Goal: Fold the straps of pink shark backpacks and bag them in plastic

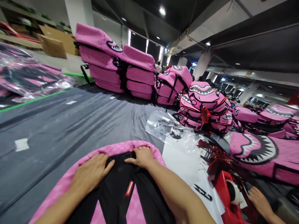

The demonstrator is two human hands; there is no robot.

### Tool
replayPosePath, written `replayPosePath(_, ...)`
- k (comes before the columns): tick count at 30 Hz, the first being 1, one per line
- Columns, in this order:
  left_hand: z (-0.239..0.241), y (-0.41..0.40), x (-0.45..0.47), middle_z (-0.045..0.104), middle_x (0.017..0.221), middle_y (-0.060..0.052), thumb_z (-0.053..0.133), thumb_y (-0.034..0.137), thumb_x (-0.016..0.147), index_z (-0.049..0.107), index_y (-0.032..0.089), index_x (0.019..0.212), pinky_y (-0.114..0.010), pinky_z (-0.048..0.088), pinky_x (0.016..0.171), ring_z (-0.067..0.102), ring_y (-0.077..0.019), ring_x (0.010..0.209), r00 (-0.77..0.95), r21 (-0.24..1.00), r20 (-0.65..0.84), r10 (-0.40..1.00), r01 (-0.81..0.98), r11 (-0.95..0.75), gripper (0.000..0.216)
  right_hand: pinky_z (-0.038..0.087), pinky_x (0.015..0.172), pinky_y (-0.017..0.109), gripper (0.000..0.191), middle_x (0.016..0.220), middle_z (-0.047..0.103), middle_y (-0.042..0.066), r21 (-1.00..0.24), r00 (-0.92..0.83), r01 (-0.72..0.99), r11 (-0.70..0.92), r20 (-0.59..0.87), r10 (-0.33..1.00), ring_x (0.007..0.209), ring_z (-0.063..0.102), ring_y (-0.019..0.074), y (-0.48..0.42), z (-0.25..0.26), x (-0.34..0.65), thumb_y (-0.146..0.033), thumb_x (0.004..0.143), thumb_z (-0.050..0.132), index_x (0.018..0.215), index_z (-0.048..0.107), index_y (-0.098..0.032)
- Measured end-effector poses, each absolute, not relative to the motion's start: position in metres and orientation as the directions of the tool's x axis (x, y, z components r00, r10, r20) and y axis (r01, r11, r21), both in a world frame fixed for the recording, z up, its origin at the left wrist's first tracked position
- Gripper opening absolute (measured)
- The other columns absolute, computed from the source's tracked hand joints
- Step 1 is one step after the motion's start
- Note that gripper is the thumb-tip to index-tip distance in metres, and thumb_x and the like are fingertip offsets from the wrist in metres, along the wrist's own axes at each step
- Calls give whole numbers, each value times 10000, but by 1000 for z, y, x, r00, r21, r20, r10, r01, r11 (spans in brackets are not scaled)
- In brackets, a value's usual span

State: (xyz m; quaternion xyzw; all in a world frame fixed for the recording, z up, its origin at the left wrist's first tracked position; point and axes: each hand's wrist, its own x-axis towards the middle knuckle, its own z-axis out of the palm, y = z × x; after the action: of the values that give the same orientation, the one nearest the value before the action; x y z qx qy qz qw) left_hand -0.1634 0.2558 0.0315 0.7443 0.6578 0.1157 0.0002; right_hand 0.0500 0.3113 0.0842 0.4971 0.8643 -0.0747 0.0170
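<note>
A pink checked backpack lies in front of me with its black back panel and straps facing up. A small red-and-white label sits on one black strap. My left hand rests on the top edge left of the middle, its fingers curled over the pink rim and thumb on the black panel. At the top edge too, my right hand grips the rim beside a black buckle or loop. The fingertips of both hands are partly hidden behind the rim.
Pink bag stacks line the table's far side. Shark-mouth backpacks pile at right. Clear plastic, white sheets, red tags and a red tape dispenser lie nearby. Another person's hand is lower right.
</note>
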Motion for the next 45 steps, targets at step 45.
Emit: replayPosePath(45,41,228,-103,613,1462,-122,767,359,802,681,322,1336,-764,241,1177,446,-476,1440,119,387,146,982,907,-167,542,522,1021,373,471,1328,671,121,-87,-708,706,703,-31,706,1247,627,266,341,102,-96,-370,829,845,1208,647,-174)
